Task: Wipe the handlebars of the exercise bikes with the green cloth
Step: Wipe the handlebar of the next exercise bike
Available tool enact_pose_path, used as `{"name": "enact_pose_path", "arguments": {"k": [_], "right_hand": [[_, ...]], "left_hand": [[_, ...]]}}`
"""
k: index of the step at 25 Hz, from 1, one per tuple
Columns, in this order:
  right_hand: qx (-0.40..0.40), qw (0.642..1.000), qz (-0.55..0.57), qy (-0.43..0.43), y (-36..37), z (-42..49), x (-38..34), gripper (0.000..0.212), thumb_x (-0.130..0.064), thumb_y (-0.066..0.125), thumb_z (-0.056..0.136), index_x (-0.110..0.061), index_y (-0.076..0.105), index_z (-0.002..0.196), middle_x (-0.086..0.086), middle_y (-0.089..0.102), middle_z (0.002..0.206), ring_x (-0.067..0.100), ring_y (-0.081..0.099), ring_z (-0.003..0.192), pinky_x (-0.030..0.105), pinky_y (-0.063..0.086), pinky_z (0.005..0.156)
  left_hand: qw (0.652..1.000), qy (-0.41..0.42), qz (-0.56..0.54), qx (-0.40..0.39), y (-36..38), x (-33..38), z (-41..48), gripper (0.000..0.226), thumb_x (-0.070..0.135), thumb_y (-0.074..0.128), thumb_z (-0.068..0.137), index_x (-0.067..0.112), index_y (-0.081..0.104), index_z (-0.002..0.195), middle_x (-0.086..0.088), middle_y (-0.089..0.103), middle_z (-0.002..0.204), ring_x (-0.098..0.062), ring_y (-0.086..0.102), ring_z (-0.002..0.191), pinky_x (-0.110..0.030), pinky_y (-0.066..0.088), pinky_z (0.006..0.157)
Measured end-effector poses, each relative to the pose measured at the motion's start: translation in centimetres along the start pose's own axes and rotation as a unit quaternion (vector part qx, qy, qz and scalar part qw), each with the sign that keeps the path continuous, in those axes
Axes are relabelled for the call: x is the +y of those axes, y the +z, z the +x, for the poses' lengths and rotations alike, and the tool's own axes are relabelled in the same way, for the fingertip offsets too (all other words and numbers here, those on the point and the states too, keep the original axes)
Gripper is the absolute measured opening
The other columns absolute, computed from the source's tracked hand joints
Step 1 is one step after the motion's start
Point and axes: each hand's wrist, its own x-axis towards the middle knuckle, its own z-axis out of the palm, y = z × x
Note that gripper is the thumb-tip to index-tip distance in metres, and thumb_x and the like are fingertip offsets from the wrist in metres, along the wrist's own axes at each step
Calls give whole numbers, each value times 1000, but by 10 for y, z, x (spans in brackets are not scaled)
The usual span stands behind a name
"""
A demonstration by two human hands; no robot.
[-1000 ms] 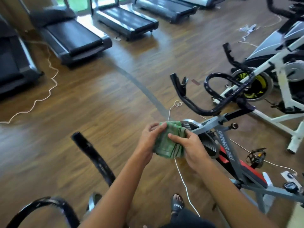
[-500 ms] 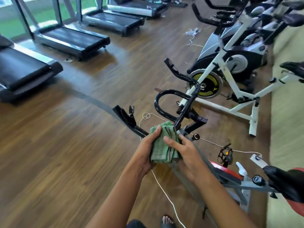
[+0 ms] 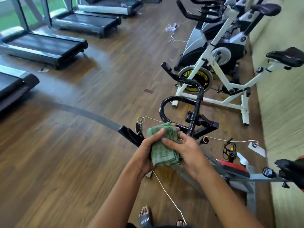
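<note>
Wood-plank flooring [image 3: 65,162] runs across a gym room. Treadmills [image 3: 42,46] line the glass on the left, a curved grey strip [image 3: 92,112] crosses the boards, exercise bikes stand on the right, and a pale wall [image 3: 279,112] closes the far right edge. Little differs from half a second earlier: both hands keep the same hold on the cloth in front of the nearest bike, and the view has dipped so that both feet [image 3: 144,218] now show at the bottom edge. The left hand [image 3: 144,152] grips the folded green cloth [image 3: 162,150], thumb on its front and fingertips curled over its top edge. The right hand [image 3: 185,150] pinches the cloth's other side, thumb pressed across it. The cloth sits just below the loop of the black handlebars [image 3: 195,96], and together with the hands it hides where the left bar meets the stem. A white cord [image 3: 169,198] trails over the floor under the wrists, a pedal [image 3: 229,150] hangs right of the hands, and a white-framed bike [image 3: 218,63] stands behind.
</note>
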Motion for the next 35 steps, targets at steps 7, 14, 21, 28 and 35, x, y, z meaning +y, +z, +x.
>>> {"name": "enact_pose_path", "arguments": {"k": [7,14,21,28,35], "right_hand": [[53,976,-192,-94,39,23,24,16,-31,71,89,-22,71,102,-3,76,98,8,71,93,26,57,81],[-24,946,-319,-50,-8,85,14,12,-35,61,96,-29,68,105,-3,71,100,4,67,87,36,56,89],[-226,859,-439,-139,10,116,26,35,-21,65,94,-33,59,126,-13,57,125,4,56,116,34,48,102],[-291,868,-392,-89,20,142,25,44,-10,64,92,-48,56,112,-12,63,117,11,72,90,43,58,89],[-294,876,-378,-54,12,155,25,40,-15,53,100,-43,59,128,-15,63,113,5,63,104,44,53,98]], "left_hand": [[992,78,-88,52,-42,20,-14,44,25,47,99,0,52,135,-15,60,132,-34,57,120,-53,45,104],[895,272,-167,312,-63,1,-45,49,46,44,97,6,73,99,-13,70,96,-28,67,85,-49,48,93],[766,341,-123,532,-45,-2,27,64,75,40,88,16,63,95,-5,66,82,-20,64,68,-38,55,72],[626,337,76,699,-47,30,66,47,55,38,101,23,62,77,0,68,76,-21,63,69,-38,48,69],[575,304,201,733,-49,17,74,48,55,31,102,16,58,92,-2,64,86,-23,62,79,-31,42,65]]}}
